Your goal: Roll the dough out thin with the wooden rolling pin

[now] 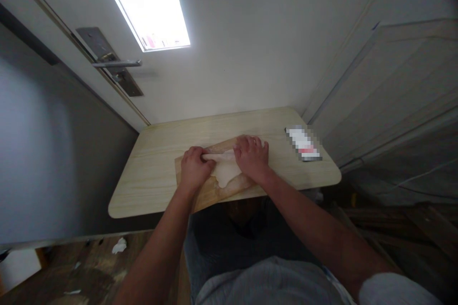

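A pale, flat sheet of dough (228,172) lies on a thin brown wooden board (207,194), its near edge uneven. Along its far side runs a pale roll (220,156); a dark tip shows at its left end, and I cannot tell whether a rolling pin is inside. My left hand (196,166) is closed over the left end, thumb on the near side. At the right end my right hand (252,156) is curled over the roll, hiding that end. Both palms face down.
The board rests at the front edge of a light wooden table (143,167). A phone (303,144), its screen blurred out, lies at the table's right. Behind stands a white door (232,57) with a metal handle (118,63). Crumpled tissue (119,246) is on the floor.
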Motion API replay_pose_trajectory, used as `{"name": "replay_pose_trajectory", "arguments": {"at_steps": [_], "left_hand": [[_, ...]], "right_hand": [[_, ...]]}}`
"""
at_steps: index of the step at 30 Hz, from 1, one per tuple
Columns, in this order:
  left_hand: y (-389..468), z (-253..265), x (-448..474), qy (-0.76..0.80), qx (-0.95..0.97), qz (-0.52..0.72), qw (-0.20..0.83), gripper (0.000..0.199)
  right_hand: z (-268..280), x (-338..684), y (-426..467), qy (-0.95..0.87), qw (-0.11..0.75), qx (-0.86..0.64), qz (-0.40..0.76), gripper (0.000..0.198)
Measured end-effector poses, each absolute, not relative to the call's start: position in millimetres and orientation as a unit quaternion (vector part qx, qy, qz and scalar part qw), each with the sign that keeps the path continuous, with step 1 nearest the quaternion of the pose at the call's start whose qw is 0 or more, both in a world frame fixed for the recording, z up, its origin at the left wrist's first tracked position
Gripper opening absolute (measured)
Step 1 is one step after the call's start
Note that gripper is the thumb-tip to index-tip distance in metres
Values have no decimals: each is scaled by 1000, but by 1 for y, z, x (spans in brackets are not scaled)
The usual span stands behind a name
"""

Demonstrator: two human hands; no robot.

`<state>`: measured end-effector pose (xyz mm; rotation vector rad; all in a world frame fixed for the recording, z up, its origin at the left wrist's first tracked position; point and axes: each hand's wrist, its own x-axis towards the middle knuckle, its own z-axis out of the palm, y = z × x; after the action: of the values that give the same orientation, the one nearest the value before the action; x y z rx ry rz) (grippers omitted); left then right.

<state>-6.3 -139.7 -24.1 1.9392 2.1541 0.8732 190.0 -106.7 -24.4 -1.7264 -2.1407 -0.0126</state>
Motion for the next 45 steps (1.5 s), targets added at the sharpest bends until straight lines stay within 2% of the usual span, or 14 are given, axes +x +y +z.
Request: {"name": "replay_pose_trajectory", "arguments": {"at_steps": [5, 9, 13, 27, 37, 45], "left_hand": [[-139, -9, 7, 690, 661, 293, 38, 20], [-130, -7, 26, 690, 668, 280, -2, 17], [-118, -17, 36, 673, 697, 244, -52, 29], [-98, -26, 28, 660, 734, 161, -34, 36], [-89, -16, 30, 678, 732, 51, -42, 52], [-81, -11, 31, 683, 729, 18, -37, 50]], "right_hand": [[-30, 191, -110, -763, 187, -619, 5, 48], [-33, 191, -111, -758, 186, -625, 10, 49], [-36, 190, -110, -753, 209, -624, -4, 48], [-33, 188, -102, -754, 201, -625, 18, 50], [-31, 188, -92, -745, 183, -641, 32, 49], [-28, 185, -81, -737, 161, -656, 38, 49]]}}
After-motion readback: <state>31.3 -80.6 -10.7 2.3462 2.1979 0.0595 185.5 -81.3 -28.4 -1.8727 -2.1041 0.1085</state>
